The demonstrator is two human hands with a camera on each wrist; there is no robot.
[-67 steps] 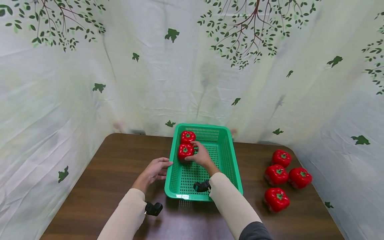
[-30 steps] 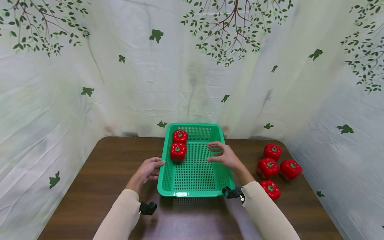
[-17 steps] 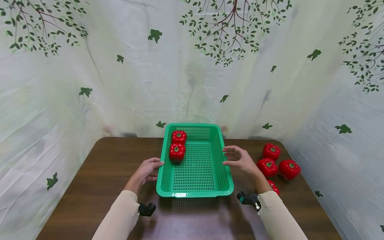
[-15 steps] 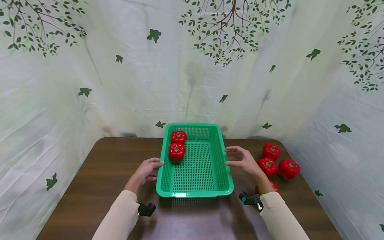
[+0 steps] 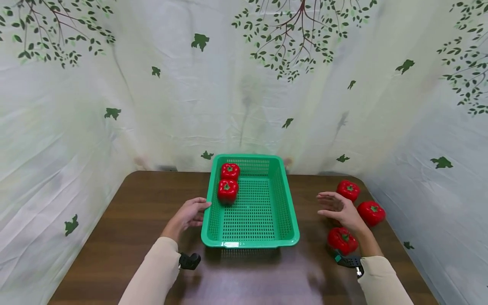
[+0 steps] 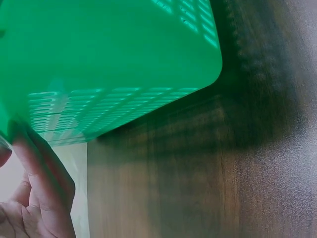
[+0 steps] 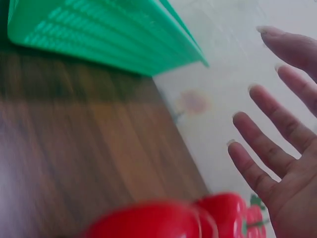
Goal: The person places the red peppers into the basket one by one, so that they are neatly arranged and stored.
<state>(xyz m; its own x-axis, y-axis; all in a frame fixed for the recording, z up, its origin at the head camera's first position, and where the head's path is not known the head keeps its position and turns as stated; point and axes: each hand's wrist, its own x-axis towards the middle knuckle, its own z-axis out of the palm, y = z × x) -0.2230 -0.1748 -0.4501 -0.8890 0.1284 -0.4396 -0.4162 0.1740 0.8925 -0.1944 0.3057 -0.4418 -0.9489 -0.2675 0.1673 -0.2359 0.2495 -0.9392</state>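
Note:
My left hand [image 5: 189, 214] holds the left rim of a green perforated plastic basket [image 5: 249, 244]; in the left wrist view its fingers [image 6: 42, 168] reach up to the rim. Inside the basket, along the left side, one red bell pepper [image 5: 230, 171] sits behind another red bell pepper [image 5: 227, 192]. My right hand [image 5: 340, 209] hovers at the right with fingers spread and nothing in them. Around it are a back pepper [image 5: 347, 189], a right pepper [image 5: 371, 212] and a front pepper [image 5: 342, 240]. Another pepper there is hidden behind the hand.
Everything rests on a dark brown wooden table [image 5: 145, 220] with rounded far corners. A pale cloth curtain [image 5: 244, 106] printed with leaves and branches encloses the back and sides. A black camera strap [image 5: 348, 260] sits on the right wrist, close over the front pepper.
My right hand has let go of the front pepper inside the basket and moved right, over the rim, to the peppers on the table. My left hand has stayed on the rim.

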